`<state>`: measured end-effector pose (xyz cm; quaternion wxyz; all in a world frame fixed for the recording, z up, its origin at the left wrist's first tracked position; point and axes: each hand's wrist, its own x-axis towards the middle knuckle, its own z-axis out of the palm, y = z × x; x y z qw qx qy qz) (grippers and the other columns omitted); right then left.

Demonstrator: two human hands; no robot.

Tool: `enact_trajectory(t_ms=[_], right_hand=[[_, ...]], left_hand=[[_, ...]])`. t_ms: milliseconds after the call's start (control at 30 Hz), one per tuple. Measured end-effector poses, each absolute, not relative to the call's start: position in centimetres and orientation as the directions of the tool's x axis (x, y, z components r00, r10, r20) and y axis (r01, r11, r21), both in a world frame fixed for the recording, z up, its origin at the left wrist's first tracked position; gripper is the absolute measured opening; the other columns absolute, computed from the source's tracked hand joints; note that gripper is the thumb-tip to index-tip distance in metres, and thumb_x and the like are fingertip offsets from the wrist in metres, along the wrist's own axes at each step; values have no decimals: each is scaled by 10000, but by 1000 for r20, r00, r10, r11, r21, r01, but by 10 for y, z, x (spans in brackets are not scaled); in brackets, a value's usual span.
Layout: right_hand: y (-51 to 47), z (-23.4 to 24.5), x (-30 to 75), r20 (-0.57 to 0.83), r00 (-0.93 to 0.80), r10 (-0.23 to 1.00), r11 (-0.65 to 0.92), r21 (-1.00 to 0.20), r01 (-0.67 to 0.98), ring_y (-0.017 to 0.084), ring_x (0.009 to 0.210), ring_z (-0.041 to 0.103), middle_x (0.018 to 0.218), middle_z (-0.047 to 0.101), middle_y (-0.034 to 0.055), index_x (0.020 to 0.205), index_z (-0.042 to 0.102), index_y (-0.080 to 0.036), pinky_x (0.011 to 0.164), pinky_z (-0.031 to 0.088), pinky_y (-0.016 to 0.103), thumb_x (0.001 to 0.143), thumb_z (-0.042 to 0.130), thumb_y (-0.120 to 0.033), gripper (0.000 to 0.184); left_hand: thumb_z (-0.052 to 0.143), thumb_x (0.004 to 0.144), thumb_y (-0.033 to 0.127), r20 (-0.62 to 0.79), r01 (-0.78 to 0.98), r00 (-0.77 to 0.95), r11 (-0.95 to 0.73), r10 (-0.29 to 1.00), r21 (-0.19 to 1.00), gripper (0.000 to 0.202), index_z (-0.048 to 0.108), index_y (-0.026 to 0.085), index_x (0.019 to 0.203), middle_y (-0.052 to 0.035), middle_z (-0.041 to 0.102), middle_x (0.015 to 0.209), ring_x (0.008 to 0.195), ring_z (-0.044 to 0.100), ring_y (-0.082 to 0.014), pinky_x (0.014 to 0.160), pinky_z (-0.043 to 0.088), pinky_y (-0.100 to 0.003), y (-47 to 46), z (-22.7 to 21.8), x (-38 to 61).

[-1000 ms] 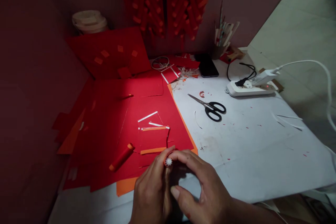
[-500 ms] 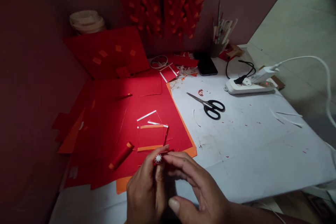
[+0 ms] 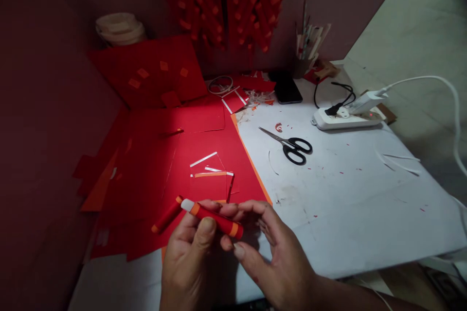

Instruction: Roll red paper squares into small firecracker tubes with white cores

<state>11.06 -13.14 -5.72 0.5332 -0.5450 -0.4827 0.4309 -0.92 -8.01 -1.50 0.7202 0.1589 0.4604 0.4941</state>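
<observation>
My left hand [image 3: 189, 262] grips a red paper tube [image 3: 213, 217] with orange bands and a white end, thumb pressed on its middle. The tube lies nearly sideways, its white end pointing left. My right hand [image 3: 277, 257] sits just right of it, fingers curled, with the fingertips at the tube's right end. A second red tube with orange ends [image 3: 168, 215] rests on the red paper sheets [image 3: 153, 170] just left of my hands. Small cut red pieces with white and orange strips [image 3: 211, 175] lie on the sheets above my hands.
Black-handled scissors [image 3: 292, 146] lie on the white table sheet [image 3: 346, 194]. Behind them are a white power strip [image 3: 346, 119] with cables, a dark phone [image 3: 286, 90], and a cup of sticks [image 3: 306, 58]. Red tubes [image 3: 222, 0] hang on the back wall.
The tube was held end-on toward me, showing its white pleated end. Now it is turned sideways in my left hand, and my right fingers have loosened around it.
</observation>
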Motion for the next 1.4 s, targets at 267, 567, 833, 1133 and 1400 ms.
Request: enact_trajectory(t_ms=[267, 567, 833, 1133, 1400], right_hand=[[-129, -56, 107, 21, 198, 980, 1, -995, 103, 242, 886, 736, 987, 745, 68, 1037, 533, -263, 719, 620, 349, 810, 708, -265, 287], [-131, -49, 116, 249, 237, 939, 187, -949, 254, 178, 700, 695, 840, 699, 5, 1005, 606, -276, 635, 590, 301, 794, 714, -182, 255], [-130, -42, 126, 563, -9, 826, 493, -716, 495, 200, 792, 693, 898, 705, 56, 1172, 539, -249, 684, 609, 331, 854, 626, -63, 379], [-132, -39, 118, 552, 112, 826, 452, -768, 454, 194, 696, 684, 827, 698, 35, 1020, 546, -229, 620, 603, 330, 823, 732, -206, 271], [-134, -40, 124, 570, 16, 821, 488, -718, 496, 205, 734, 695, 859, 703, 49, 1121, 569, -252, 645, 612, 332, 836, 708, -192, 323]], left_hand=[[878, 683, 228, -548, -688, 190, 508, 815, 518, 174, 771, 192, 815, -32, 776, 802, 761, 730, -160, 722, 616, -226, -83, -23, -9], [871, 703, 274, -535, -698, 254, 536, 806, 475, 182, 753, 225, 833, -7, 725, 923, 894, 694, -155, 834, 582, -244, -91, -36, -13], [842, 730, 204, -610, -718, 396, 646, 686, 260, 189, 722, 194, 876, -15, 681, 847, 808, 680, -159, 805, 577, -275, -93, -34, -8], [817, 739, 128, -580, -718, 526, 690, 622, 89, 138, 714, 103, 827, -37, 644, 776, 716, 641, -139, 723, 558, -245, -93, -27, -6], [789, 776, 128, -521, -688, 592, 722, 615, 70, 105, 728, 98, 856, -35, 648, 784, 690, 646, -115, 665, 562, -204, -92, -24, -6]])
